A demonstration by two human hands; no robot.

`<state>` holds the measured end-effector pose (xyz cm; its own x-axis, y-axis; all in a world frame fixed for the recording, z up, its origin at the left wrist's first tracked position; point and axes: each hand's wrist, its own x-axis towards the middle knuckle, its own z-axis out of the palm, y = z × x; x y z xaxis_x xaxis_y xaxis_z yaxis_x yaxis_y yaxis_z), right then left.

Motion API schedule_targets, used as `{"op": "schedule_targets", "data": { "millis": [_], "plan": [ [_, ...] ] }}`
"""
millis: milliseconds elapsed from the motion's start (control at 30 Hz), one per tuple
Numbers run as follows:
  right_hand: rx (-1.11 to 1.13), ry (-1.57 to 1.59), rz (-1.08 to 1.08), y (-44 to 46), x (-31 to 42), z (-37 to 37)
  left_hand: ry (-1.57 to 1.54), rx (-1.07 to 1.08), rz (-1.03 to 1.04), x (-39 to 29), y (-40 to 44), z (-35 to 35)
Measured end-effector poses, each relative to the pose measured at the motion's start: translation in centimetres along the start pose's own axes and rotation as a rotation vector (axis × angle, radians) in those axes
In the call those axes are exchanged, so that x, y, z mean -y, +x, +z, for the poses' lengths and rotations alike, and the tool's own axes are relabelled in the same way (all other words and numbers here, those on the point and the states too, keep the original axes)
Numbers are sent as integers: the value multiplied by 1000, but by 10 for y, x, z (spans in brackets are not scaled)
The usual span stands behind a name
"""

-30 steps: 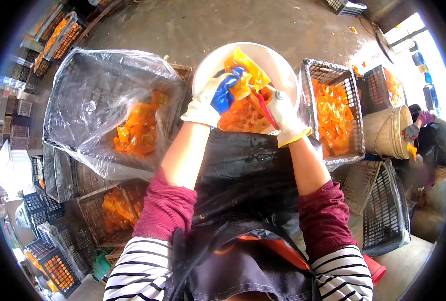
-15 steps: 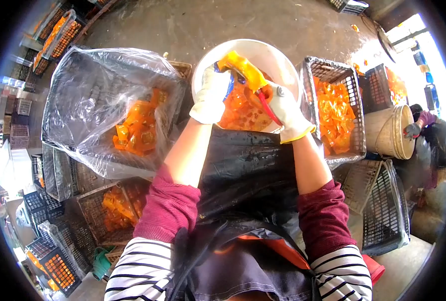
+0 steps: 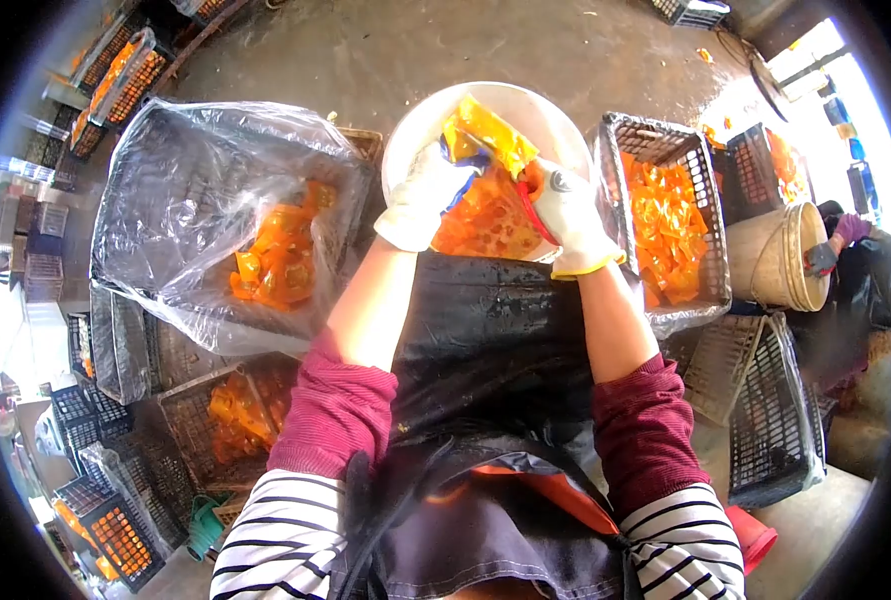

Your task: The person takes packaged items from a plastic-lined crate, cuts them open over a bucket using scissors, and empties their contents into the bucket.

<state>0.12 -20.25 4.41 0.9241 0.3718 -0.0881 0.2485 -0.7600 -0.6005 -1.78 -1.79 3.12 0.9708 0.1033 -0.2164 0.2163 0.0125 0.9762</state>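
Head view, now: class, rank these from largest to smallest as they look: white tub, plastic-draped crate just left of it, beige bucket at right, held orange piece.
1. Plastic-draped crate
2. White tub
3. Beige bucket
4. Held orange piece
Nearness may affect true sizes; this ranks appearance only.

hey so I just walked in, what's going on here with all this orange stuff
Someone in work gloves is working over a white tub. The left hand holds a floppy orange piece, and the right hand grips a red-handled tool close beside it; its tip is hard to make out. More orange pieces lie in the tub. Crates stand either side: a plastic-lined one at left, a dark one at right, both holding orange pieces.
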Motion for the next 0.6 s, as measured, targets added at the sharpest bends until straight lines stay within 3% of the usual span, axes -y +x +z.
{"op": "schedule_targets", "data": {
  "millis": [67,100,200,267,300,333,367,400,500,533,600],
  "plan": [
    [-65,-41,-5,-2,-1,2,608,-78,-134,-1,10,-3],
    [-97,-61,-11,-3,-2,5,816,-164,54,-5,5,-1],
    [-197,88,-53,-6,-3,6,724,-125,292,22,16,-10],
    [-314,31,-107,0,-23,17,-158,21,229,27,10,-28],
    [-363,5,-130,4,-34,25,-93,-70,273,19,0,-42],
    [-351,506,102,8,-41,31,-25,-164,310,10,-11,-55],
    [-310,821,24,8,-39,26,372,-74,384,-23,-38,-77],
    [-256,1137,-58,9,-32,16,290,-176,351,-6,-47,-106],
    [-150,1281,86,6,-38,-17,80,-456,151,34,-92,-180],
    [-169,1522,28,12,-51,-17,202,-512,-29,32,-110,-199],
    [356,2012,-526,24,-81,-9,25,-611,-124,22,-135,-212]
  ]
}}
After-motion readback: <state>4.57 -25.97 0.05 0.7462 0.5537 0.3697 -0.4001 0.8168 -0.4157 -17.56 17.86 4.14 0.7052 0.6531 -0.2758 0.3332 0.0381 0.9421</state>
